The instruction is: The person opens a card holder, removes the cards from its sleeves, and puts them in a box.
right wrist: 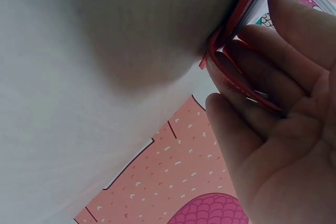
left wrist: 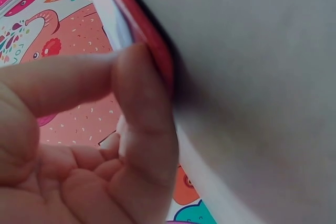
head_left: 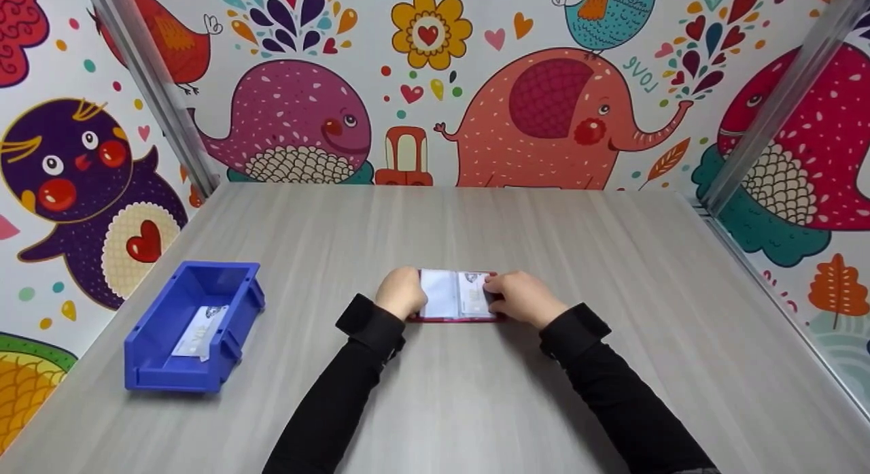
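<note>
A small red card holder (head_left: 438, 296) lies opened out at the middle of the table, its clear sleeves facing up. Behind the right-hand sleeve shows a white card (head_left: 472, 297) with a dark emblem. My left hand (head_left: 401, 292) pinches the holder's left edge between thumb and finger; the left wrist view shows its red cover (left wrist: 144, 19) raised at a slant. At the right edge, my right hand (head_left: 527, 297) holds the holder, thumb on the page side. A curved red flap (right wrist: 233, 80) passes between the fingers of that hand in the right wrist view.
A blue plastic bin (head_left: 153, 377) stands on the left of the table, with white printed card (head_left: 200, 334) inside it. Metal posts and a wall with cartoon animals border the pale wood-grain table (head_left: 448, 222).
</note>
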A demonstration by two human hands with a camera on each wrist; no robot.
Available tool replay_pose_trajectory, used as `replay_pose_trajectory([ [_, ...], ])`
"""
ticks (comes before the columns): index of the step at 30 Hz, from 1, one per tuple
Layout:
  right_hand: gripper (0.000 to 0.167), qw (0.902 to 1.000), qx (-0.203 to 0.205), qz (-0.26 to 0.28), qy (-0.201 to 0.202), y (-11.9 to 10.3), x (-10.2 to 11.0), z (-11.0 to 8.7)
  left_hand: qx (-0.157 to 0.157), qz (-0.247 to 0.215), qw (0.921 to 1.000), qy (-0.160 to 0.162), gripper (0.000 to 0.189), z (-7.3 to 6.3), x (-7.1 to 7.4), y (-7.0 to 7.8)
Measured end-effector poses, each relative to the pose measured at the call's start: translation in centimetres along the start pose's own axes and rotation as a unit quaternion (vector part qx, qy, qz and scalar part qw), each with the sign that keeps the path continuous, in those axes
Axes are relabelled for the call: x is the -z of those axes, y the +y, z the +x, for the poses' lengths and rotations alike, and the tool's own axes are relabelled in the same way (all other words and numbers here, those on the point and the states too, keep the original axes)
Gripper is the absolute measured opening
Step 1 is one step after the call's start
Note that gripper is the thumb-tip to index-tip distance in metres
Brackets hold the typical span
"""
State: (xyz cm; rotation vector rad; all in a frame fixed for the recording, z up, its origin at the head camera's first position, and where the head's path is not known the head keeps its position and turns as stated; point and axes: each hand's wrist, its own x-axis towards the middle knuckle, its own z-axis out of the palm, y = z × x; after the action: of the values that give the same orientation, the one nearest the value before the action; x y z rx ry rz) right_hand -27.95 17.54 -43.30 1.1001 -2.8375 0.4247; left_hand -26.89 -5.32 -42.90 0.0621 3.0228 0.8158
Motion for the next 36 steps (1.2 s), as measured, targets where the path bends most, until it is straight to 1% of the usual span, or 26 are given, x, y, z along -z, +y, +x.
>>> replay_pose_trajectory([
  [7, 0.026, 0.9999, -0.015, -0.005, -0.006, -0.1, -0.1, 0.0, 0.009, -0.003, 0.9999, -0.009, 0.016, 0.2, -0.1, -0.1],
  [13, 0.024, 0.9998, -0.018, -0.004, -0.007, -0.1, -0.1, 0.0, -0.008, 0.019, 0.9998, -0.007, 0.018, 0.0, 0.1, 0.1],
  [15, 0.022, 0.9998, -0.017, -0.004, -0.008, -0.1, 0.0, 0.0, -0.010, 0.021, 0.9997, -0.004, 0.017, -0.1, 0.2, 0.2],
  [17, 0.022, 0.9998, -0.016, -0.005, -0.008, -0.1, 0.0, 0.0, -0.010, 0.020, 0.9998, 0.002, 0.011, -0.1, 0.3, 0.3],
  [19, 0.022, 0.9998, -0.015, -0.003, -0.009, -0.2, 0.0, 0.0, -0.011, 0.011, 0.9999, 0.007, 0.003, -0.1, 0.4, 0.5],
  [23, 0.023, 0.9999, -0.013, -0.004, -0.009, -0.2, 0.0, 0.0, -0.022, -0.027, 0.9991, 0.022, 0.004, -0.2, 0.3, 1.1],
  [27, 0.022, 0.9998, -0.017, 0.000, -0.010, -0.2, 0.1, 0.0, -0.036, -0.064, 0.9969, 0.027, 0.015, -0.2, 0.2, 2.0],
  [31, 0.020, 0.9999, -0.014, 0.000, -0.006, -0.1, 0.1, 0.0, -0.040, -0.087, 0.9953, 0.014, 0.015, -0.2, -0.1, 2.8],
  [36, 0.022, 1.0000, -0.008, 0.000, -0.001, -0.1, -0.1, 0.0, -0.031, -0.081, 0.9962, 0.000, 0.013, 0.2, -0.5, 3.6],
])
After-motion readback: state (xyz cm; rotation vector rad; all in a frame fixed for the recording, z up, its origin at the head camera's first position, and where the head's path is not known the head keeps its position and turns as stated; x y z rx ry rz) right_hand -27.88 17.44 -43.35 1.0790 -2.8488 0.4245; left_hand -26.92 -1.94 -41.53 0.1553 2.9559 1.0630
